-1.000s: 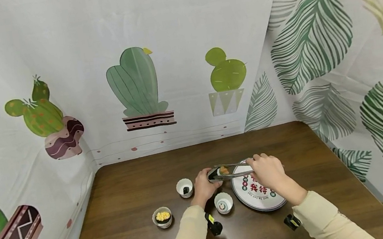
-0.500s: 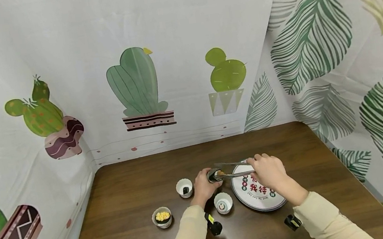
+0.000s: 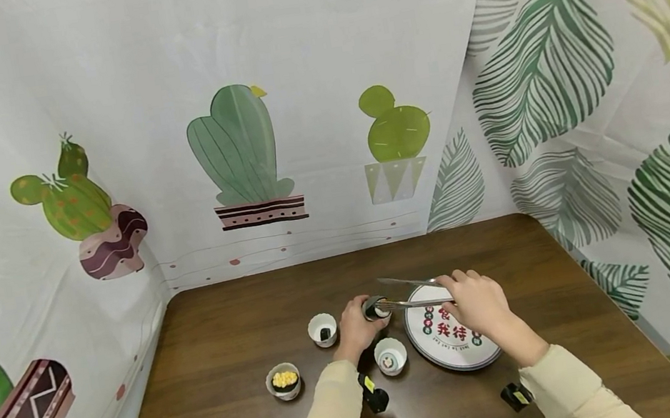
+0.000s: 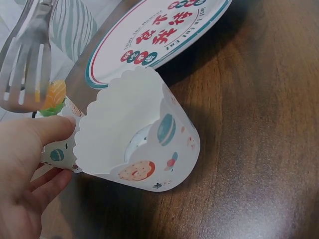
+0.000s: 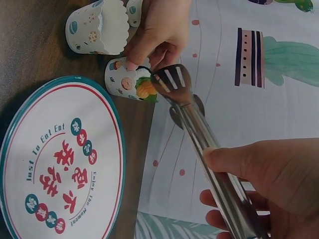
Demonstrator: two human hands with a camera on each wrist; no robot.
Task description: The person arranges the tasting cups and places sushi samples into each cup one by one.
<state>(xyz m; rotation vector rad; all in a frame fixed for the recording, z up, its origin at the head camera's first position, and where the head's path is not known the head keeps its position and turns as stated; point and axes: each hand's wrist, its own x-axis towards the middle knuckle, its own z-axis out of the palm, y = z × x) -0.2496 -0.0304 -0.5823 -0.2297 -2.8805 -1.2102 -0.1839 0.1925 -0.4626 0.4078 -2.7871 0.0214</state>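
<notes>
My left hand [image 3: 356, 329] grips a small printed paper cup [image 5: 114, 79] between thumb and fingers. Inside it sits a sushi piece with an orange topping [image 5: 146, 89] and a green leaf, poking out of the cup's mouth. Metal tongs [image 5: 214, 154] are in my right hand [image 3: 479, 306], held along their arms. Their arms stand apart; one slotted tip [image 4: 22, 74] overlaps the orange topping in the left wrist view, and the other is farther off. Close beside my left hand stands another paper cup [image 4: 169, 164] with a scalloped rim.
A round white plate [image 3: 422, 340] with red lettering lies under and beside my right hand. Left of my left hand are a paper cup [image 3: 314, 329] with a dark piece inside and a cup [image 3: 287, 396] with corn-topped sushi. A printed cloth hangs behind the wooden table [image 3: 228, 319].
The orange-topped sushi has gone down from between the tongs into the cup in my left hand. The tongs have spread, and my right hand has shifted slightly right.
</notes>
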